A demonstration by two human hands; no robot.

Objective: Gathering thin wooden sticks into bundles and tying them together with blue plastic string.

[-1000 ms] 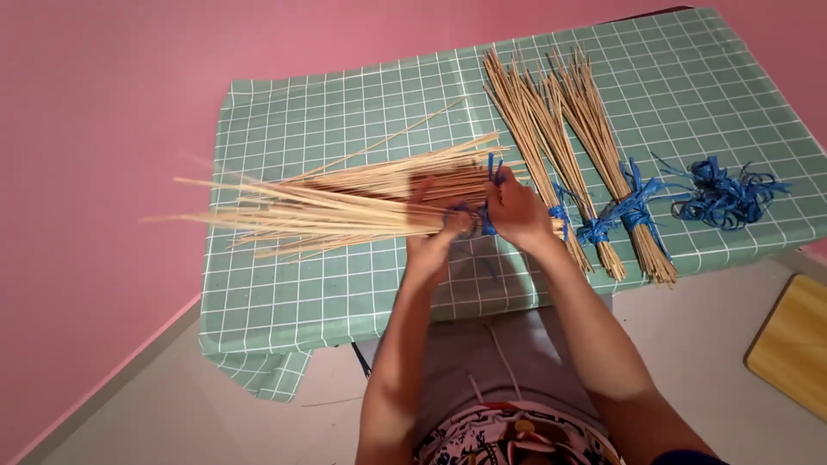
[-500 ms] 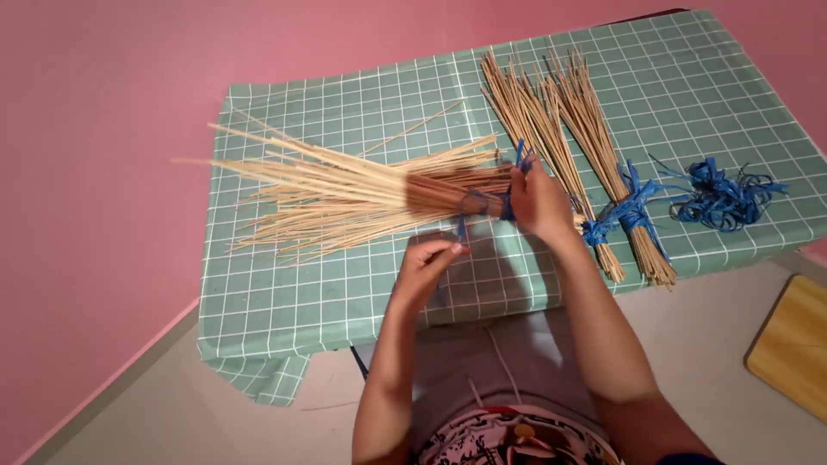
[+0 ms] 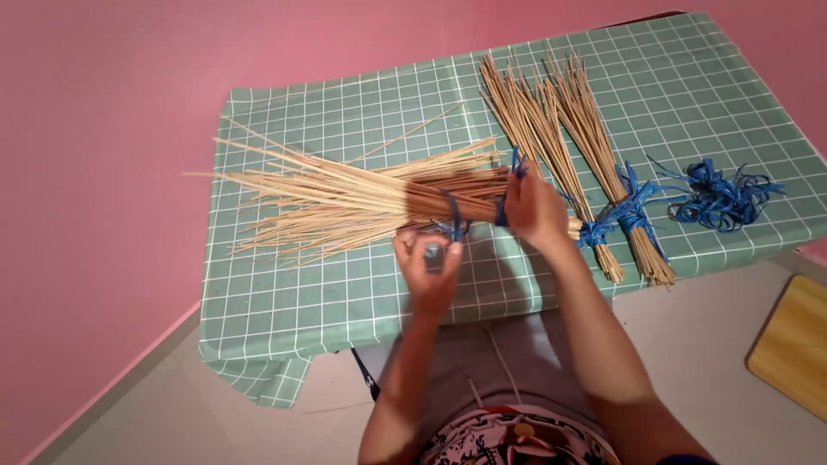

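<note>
I am gripping the butt end of a bundle of thin bamboo sticks [image 3: 362, 194] with my right hand [image 3: 532, 209], fingers curled tight around the sticks and around one end of a blue plastic ribbon [image 3: 452, 215] that is looping the bundle. My left hand [image 3: 428, 263] is sitting at 7 o'clock from the right, thumb and forefinger pinching the other ribbon end just below the sticks. The bundle is lying across the green checked tablecloth [image 3: 345, 284], its loose tips fanning toward 9 o'clock. At 2 o'clock from my right hand, tied stick bundles [image 3: 564, 129] are lying side by side, bound with blue ribbon, and a heap of spare blue ribbons [image 3: 719, 196] is resting at 3 o'clock.
</note>
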